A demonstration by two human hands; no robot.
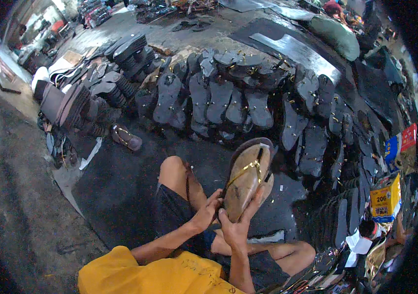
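A pair of flip-flops (pixel 240 188) with tan footbeds, dark edges and gold straps stands raised above my lap, toes pointing away from me. The front one hides most of the second, which shows along its right side. My right hand (pixel 238 223) grips them around the heel end, thumb on the tan footbed and fingers along the right side. At the lower left edge of the front flip-flop, my left hand (pixel 205 211) has its fingers bent against the side. Part of those fingertips is hidden behind the sole.
Rows of dark soles (pixel 218 98) with small gold pieces curve ahead and to the right. Stacked soles (pixel 74 105) stand at the left, near a single brown sandal (pixel 126 137). A yellow packet (pixel 385 196) and white paper (pixel 357 243) lie at the right. Dark matting (pixel 116 196) covers the floor.
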